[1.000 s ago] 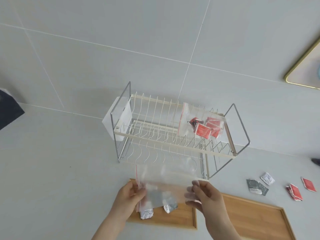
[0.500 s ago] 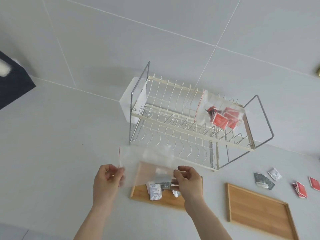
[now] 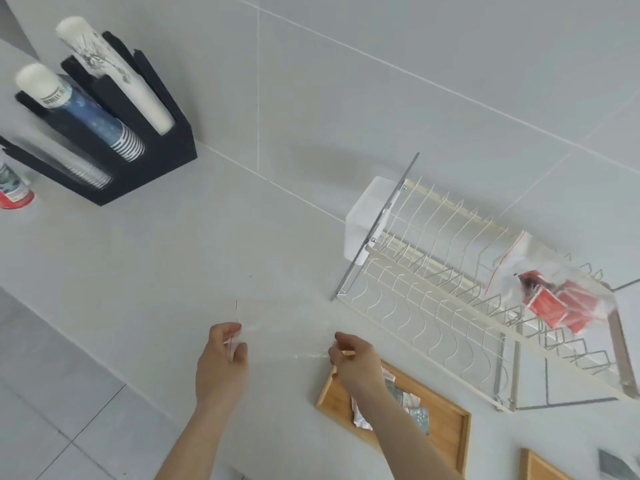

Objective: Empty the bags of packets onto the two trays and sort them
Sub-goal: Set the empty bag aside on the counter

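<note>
I hold a clear, empty plastic bag (image 3: 284, 327) with a red zip line stretched between both hands above the grey counter. My left hand (image 3: 221, 365) pinches its left edge and my right hand (image 3: 356, 362) pinches its right edge. Below my right forearm lies a wooden tray (image 3: 446, 427) with several grey and white packets (image 3: 412, 407) on it. A corner of a second wooden tray (image 3: 540, 467) shows at the bottom right. Another clear bag of red packets (image 3: 554, 299) rests on the upper tier of the dish rack (image 3: 433, 282).
A black cup holder (image 3: 114, 140) with stacks of paper cups stands at the far left of the counter, a red-based bottle (image 3: 14, 188) beside it. A grey packet (image 3: 613, 465) lies at the bottom right edge. The tiled wall runs behind the rack.
The view has swung left and the bag in my hands has moved left, off the tray, over bare counter. The packets that were in it a second ago now lie on the tray.
</note>
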